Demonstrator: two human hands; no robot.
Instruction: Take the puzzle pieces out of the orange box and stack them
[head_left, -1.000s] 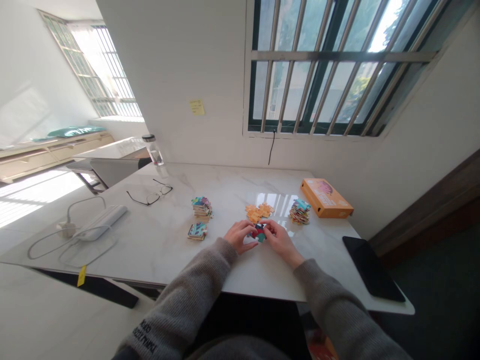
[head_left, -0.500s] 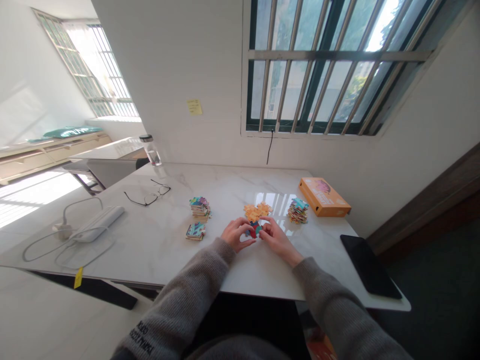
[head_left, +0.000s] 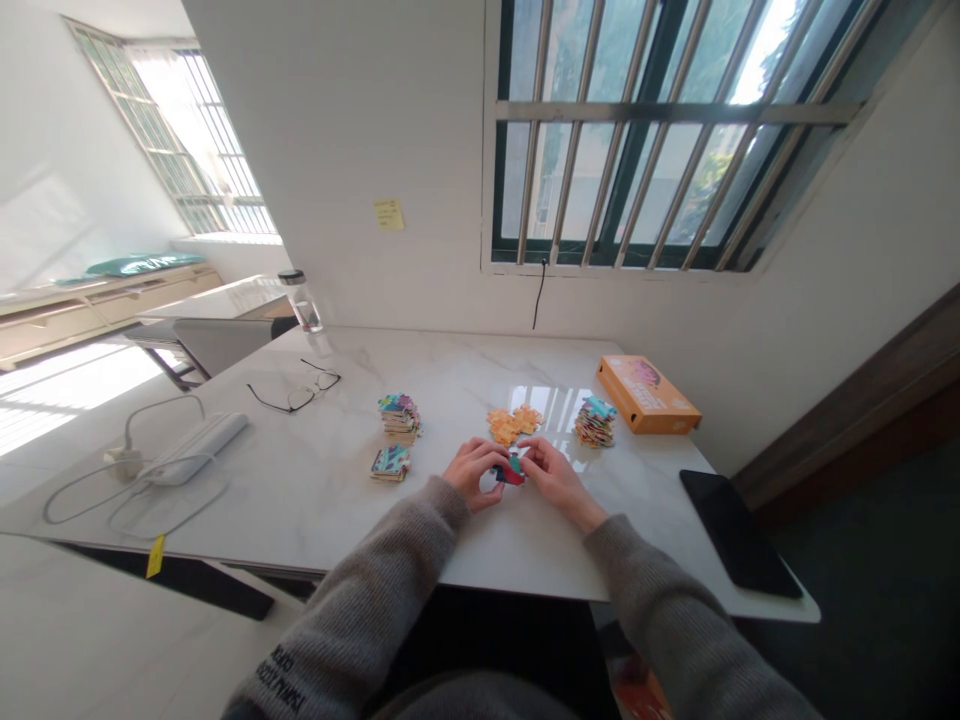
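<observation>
Between my two hands is a red and teal puzzle piece (head_left: 511, 470), held just in front of several orange puzzle pieces (head_left: 514, 424) on the table. My left hand (head_left: 475, 470) pinches its left side, and the fingers of my right hand (head_left: 553, 478) close on its right edge. To the left stand a taller stack of puzzle pieces (head_left: 400, 418) and a lower stack of puzzle pieces (head_left: 391, 463). Another stack of puzzle pieces (head_left: 595, 423) rises to the right of my right hand.
An orange box (head_left: 649, 396) lies at the table's right, with a black tablet (head_left: 739, 532) nearer me. Eyeglasses (head_left: 301, 392), a water bottle (head_left: 303, 302) and a white power strip (head_left: 199, 447) with a looped cable are on the left side.
The red and teal piece has turned between my fingers, its red part now facing nearer me. Both hands have shifted slightly away from the orange pieces, showing more of them.
</observation>
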